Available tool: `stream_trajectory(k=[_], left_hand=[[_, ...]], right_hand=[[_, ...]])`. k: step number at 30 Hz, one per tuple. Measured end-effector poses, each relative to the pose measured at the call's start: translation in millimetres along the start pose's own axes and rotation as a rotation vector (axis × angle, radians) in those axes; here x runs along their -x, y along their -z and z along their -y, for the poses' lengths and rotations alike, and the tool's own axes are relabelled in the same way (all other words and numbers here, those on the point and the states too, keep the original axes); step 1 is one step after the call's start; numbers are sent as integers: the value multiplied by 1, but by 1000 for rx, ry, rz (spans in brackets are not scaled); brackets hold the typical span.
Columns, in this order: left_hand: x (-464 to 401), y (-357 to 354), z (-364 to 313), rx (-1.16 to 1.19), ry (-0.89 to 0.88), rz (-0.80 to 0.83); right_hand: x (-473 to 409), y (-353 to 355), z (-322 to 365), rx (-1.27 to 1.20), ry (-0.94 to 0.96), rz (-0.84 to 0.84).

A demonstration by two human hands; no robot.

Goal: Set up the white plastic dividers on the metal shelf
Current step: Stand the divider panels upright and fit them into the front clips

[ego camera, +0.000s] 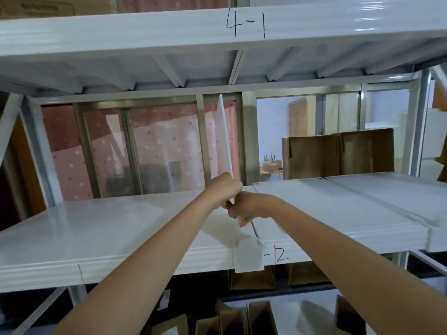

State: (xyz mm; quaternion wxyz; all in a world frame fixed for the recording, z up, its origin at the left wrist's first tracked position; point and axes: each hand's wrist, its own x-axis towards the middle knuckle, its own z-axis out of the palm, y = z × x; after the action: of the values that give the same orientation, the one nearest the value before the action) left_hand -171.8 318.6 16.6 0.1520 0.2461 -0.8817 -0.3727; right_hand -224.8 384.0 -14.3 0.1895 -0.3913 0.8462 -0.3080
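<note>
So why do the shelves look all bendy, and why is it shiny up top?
Head view: the wide-angle lens bows the straight metal shelf edges into curves; bright streaks of glare sit on the upper shelf beam at the top right; both hands, left hand and right hand, look slightly soft on the upright white divider, and they cast a faint shadow on the shelf.

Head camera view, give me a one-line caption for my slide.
Both hands, left hand and right hand, grip an upright white plastic divider on the metal shelf below the "4-1" label.
</note>
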Motion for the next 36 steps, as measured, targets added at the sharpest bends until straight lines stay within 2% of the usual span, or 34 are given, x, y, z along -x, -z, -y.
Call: stream_trajectory(k=[18,36], left_hand=[[21,2,-26,-95,-50,40],[30,5,-24,-34,-62,41]], right_hand=[[29,14,2,-101,-18,-8],[39,8,8,-67,-49,-80]])
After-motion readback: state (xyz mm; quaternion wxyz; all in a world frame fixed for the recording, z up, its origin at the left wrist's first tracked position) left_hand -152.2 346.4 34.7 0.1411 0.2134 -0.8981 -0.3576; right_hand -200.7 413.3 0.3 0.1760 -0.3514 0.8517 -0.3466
